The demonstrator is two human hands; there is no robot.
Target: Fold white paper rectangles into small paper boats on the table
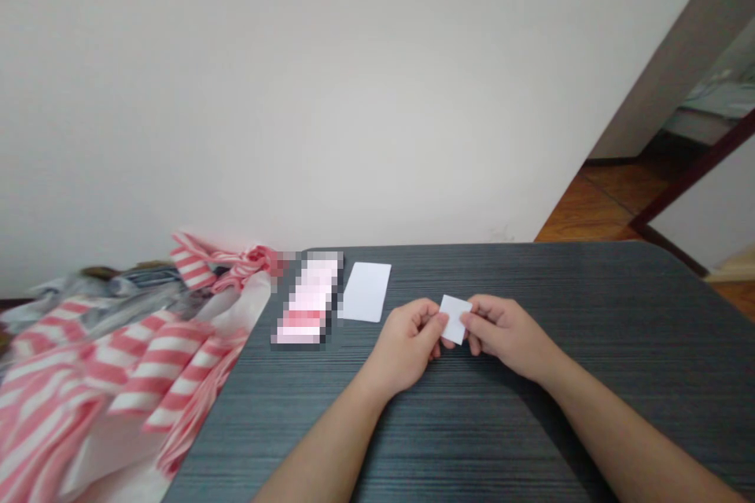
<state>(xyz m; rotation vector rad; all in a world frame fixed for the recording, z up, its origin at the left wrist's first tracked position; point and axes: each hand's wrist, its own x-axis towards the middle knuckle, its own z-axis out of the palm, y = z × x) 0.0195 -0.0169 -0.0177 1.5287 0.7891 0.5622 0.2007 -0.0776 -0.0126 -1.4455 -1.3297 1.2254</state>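
Note:
A small white piece of paper [454, 320], roughly square, is held up between my two hands above the dark table. My left hand [413, 338] pinches its left edge, with the thumb on top and the fingers curled behind. On the opposite edge, my right hand [507, 334] grips it the same way, thumb in front. A larger white sheet [366, 292] with rounded corners lies flat on the table, up and to the left of my left hand. Whether the small paper is folded, I cannot tell.
Left of the white sheet lies a pixelated, phone-shaped item [310, 299]. The dark wood-grain table [619, 346] meets a pale wall [377, 94] at its far edge. Red-and-white striped cloth [171, 361] is heaped beyond the table's left side. Wooden floor [602, 200] shows at right.

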